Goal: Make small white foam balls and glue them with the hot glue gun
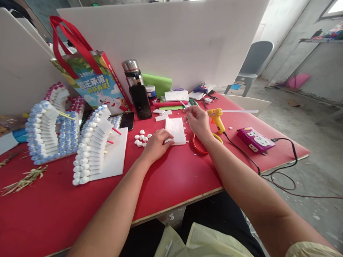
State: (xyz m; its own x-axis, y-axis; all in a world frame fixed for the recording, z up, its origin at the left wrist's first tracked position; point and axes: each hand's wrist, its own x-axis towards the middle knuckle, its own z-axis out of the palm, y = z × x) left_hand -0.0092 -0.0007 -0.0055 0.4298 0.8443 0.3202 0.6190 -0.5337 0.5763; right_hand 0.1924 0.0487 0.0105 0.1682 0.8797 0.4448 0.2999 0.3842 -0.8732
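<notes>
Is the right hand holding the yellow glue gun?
No, the glue gun stands on the table beside the right hand, which pinches a thin stick.

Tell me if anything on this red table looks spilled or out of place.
White crumbs lie scattered on the red table near the foam block that the left hand holds, and the black cord of the power strip trails off the edge.

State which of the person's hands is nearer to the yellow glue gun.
Right. The right hand sits just left of the glue gun, close beside it; the left hand holds the white foam block, farther left.
</notes>
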